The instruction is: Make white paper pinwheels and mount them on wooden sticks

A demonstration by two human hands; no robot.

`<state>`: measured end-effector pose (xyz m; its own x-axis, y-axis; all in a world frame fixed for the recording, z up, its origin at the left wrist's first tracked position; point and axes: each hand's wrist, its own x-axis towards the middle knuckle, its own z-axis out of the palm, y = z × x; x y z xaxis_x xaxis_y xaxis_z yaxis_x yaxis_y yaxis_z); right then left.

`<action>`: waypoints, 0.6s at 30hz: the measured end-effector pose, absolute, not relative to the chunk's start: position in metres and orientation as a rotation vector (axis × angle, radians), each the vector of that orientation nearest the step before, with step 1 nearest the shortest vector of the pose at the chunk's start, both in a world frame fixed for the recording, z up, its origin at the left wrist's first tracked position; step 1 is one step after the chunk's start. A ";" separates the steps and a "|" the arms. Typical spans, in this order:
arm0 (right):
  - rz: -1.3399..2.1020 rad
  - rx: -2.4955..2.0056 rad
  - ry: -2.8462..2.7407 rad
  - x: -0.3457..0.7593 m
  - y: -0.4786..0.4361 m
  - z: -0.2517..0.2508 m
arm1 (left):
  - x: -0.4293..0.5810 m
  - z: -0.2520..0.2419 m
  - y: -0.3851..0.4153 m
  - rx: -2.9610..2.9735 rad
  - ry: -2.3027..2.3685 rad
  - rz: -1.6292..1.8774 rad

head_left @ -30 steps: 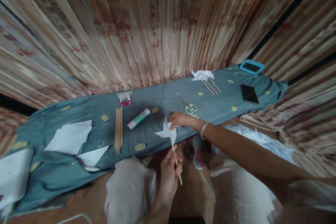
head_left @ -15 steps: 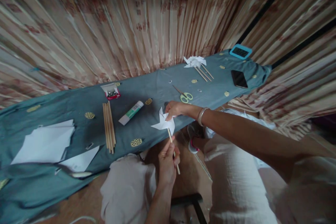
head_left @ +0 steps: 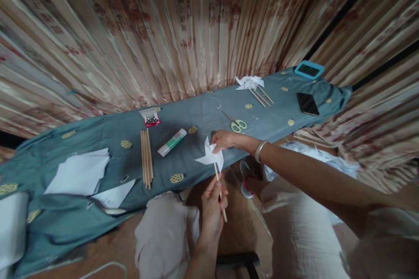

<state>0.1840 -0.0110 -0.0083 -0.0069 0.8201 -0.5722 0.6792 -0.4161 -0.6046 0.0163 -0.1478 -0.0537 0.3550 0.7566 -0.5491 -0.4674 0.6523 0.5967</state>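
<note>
A white paper pinwheel (head_left: 209,155) on a wooden stick (head_left: 217,176) is held just past the table's near edge. My left hand (head_left: 214,200) is closed around the stick below the paper, and the stick's lower end pokes out beneath. With fingers bent onto the paper blades, my right hand (head_left: 223,140) grips the pinwheel near its centre, where a small shiny pin head shows. Beyond the right hand lie green-handled scissors (head_left: 238,126). A glue stick (head_left: 172,142) rests to the left of the pinwheel.
Farther left are a bundle of wooden sticks (head_left: 147,159), an opened red box of pins (head_left: 151,118) and white paper sheets (head_left: 78,172). Several pinwheels (head_left: 250,83) lie at the back, near a phone (head_left: 307,103) and a blue-framed clock (head_left: 309,69). A curtain (head_left: 196,30) hangs behind.
The view has shifted, so everything sits a little farther right, and a white object has come in at the left edge. Both hands keep their hold on the pinwheel.
</note>
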 end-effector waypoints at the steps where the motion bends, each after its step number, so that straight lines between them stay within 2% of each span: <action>1: 1.430 -2.065 -1.562 0.185 -0.012 -0.009 | 0.016 -0.053 -0.148 0.370 0.902 0.818; 10: 1.573 -1.744 -1.152 0.189 -0.038 0.003 | 0.013 -0.051 -0.140 0.363 0.879 0.844; 15: 1.418 -1.575 -0.934 0.192 -0.055 0.008 | 0.015 -0.030 -0.129 0.413 0.842 0.885; 18: 1.257 -1.395 -0.585 0.189 -0.062 0.002 | 0.020 -0.001 -0.115 0.481 0.811 0.872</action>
